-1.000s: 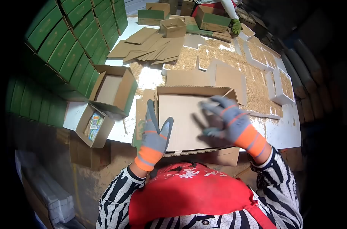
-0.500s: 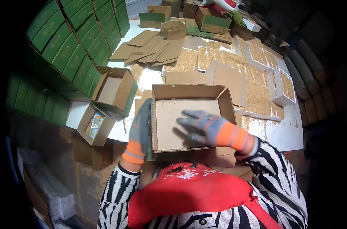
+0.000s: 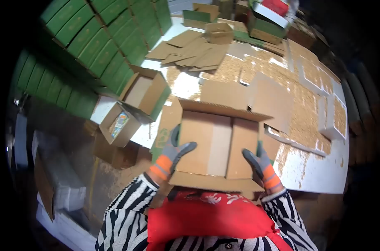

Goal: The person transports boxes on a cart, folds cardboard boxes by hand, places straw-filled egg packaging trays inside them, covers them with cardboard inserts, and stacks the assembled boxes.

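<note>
An open cardboard box (image 3: 197, 144) is in front of my body, its two side flaps folded inward and its far and near flaps standing outward. Between the side flaps a strip of pale cardboard (image 3: 219, 146) shows inside. My left hand (image 3: 176, 148), in a grey and orange glove, grips the left side with its thumb over the folded flap. On the opposite side my right hand (image 3: 260, 163), gloved alike, grips the box with its thumb on the right flap. The fingers of both hands are partly hidden behind the walls.
Green boxes (image 3: 110, 39) are stacked at the left. An open box (image 3: 146, 90) and a smaller carton (image 3: 129, 125) with a colourful packet stand nearby. Flat cardboard sheets (image 3: 194, 50) and white trays of tan shavings (image 3: 336, 115) cover much of the white table (image 3: 319, 175). A person works at the far end.
My right hand has left the box's inside and now grips its right side. Both side flaps are now folded in. The view has shifted. At the far end, a white tray is now above a green box.
</note>
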The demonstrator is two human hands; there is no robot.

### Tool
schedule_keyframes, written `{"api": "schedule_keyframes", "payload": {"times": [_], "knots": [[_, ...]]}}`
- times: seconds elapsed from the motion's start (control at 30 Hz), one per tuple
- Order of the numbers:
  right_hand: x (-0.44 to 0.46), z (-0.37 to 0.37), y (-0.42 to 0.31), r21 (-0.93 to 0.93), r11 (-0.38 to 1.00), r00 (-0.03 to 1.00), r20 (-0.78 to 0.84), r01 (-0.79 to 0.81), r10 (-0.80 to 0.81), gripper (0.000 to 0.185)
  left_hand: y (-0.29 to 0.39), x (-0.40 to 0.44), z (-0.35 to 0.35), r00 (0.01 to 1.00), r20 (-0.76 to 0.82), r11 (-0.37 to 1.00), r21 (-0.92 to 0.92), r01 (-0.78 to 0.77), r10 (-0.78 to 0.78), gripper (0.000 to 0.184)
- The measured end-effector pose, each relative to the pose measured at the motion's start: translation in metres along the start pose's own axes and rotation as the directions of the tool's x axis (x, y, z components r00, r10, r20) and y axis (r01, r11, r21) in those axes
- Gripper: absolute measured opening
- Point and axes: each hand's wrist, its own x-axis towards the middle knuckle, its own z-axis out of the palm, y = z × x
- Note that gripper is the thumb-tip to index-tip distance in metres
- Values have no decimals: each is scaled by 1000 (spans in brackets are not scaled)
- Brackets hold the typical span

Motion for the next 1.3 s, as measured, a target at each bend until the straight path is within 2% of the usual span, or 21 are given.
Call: {"api": "schedule_keyframes", "payload": {"times": [0.03,0.1,0.13,0.23,0.27,0.3,0.33,0.4,0.43,0.5,0.53,0.57,0.63,0.73,0.9,1.03,1.1,1.17,1.2,1.27,1.3], "knots": [[-6,5,-14,94,995,999,26,42,-44,64,-12,4,-1,998,-51,998,-40,-47,45,79],[-5,8,-30,219,972,994,36,90,-100,57,31,-3,7,997,3,990,-124,-73,74,78],[-4,17,-45,273,959,994,56,74,-92,55,40,-2,4,987,4,983,-95,-157,158,69],[12,61,-65,555,832,995,88,-17,-39,51,61,37,-62,983,147,811,-585,1,105,54],[21,74,-63,657,747,989,145,-102,7,51,38,69,-105,975,-64,942,-250,-222,213,50],[30,89,-58,740,646,978,202,-185,49,52,15,101,-153,902,-216,926,148,-348,374,49],[43,110,-53,714,696,993,118,-75,-14,53,24,119,-189,828,-290,867,303,-396,480,45],[87,144,-29,836,467,958,258,-288,128,49,35,161,-272,695,-385,760,537,-367,607,41],[102,174,-31,855,428,957,262,-291,126,47,32,179,-311,658,-427,736,607,-300,620,43],[127,228,-41,731,682,999,29,-11,-15,42,40,202,-360,848,-356,829,535,-161,394,47],[146,249,-36,740,673,999,13,13,-34,43,45,214,-384,913,-307,855,513,-78,268,49],[161,271,-37,697,716,998,2,42,-60,40,3,253,-425,972,-185,923,379,-67,146,49],[175,310,-42,692,720,997,9,48,-76,50,-75,329,-503,991,77,986,133,101,-112,49],[191,351,-41,679,734,999,26,14,-44,57,-19,292,-458,991,-105,953,286,105,-78,48],[232,387,-8,600,800,1000,5,2,-6,68,-5,272,-436,973,-226,933,338,126,-49,46],[267,400,14,232,960,959,-268,158,-94,75,-9,263,-431,962,-272,936,328,130,-39,45],[282,396,22,218,956,953,-272,196,-134,79,-13,264,-436,956,-291,943,310,126,-32,44],[302,384,41,214,955,975,-132,203,-178,85,-14,270,-447,951,-308,953,283,107,-16,44],[311,383,56,93,982,970,-197,164,-143,89,-18,276,-458,952,-305,965,247,85,-6,44],[304,386,50,4,989,957,-252,149,-143,68,-23,284,-467,959,-280,987,133,86,-46,43],[320,376,70,-262,951,936,-265,163,-233,80,-24,286,-472,960,-272,995,50,87,-70,43]]}}
